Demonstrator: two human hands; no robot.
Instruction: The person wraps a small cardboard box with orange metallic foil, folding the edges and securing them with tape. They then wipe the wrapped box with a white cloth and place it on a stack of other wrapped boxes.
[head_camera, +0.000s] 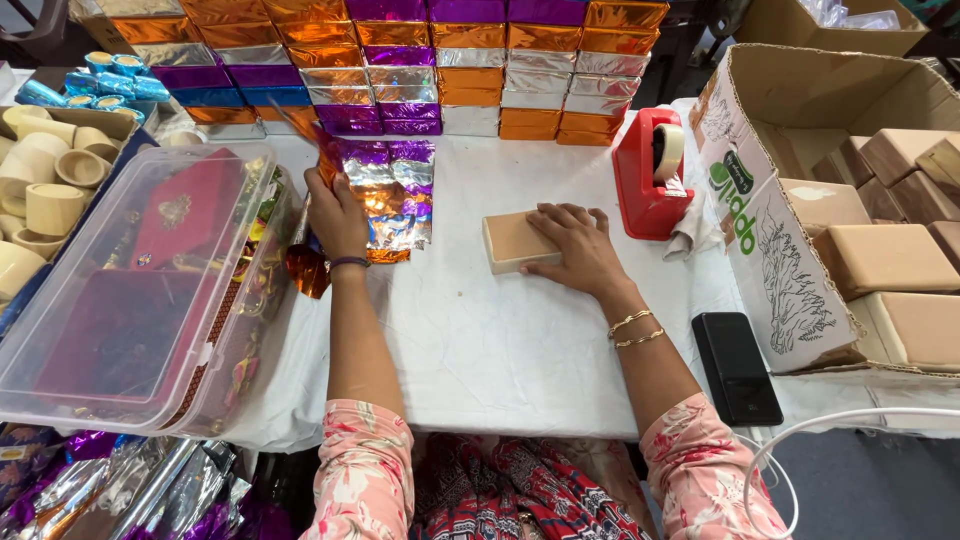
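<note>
My right hand (578, 245) lies flat on the tan block (512, 241), left of the red tape dispenser (648, 175). My left hand (338, 218) pinches one foil sheet (390, 195) from the pile, further left. I think I am at the picking step; next the sheet must come under the block, flat.

The foil sheets (390, 195) under the left hand (337, 222) are thin metallic film, glossy and crinkled, in purple, silver and orange; the stacked wrapped boxes (420, 70) carry the same mirror-bright foil, drawn smooth. The block (512, 240) under the right hand (580, 250) has a matt, even tan surface, as do the blocks in the rough, matt corrugated cardboard carton (770, 250). The table cover (500, 340) is white, matt and creased, the storage bin lid (130, 290) is clear glossy plastic, the tape dispenser (645, 180) is glossy red plastic, and the phone (737, 367) is smooth and black.
</note>
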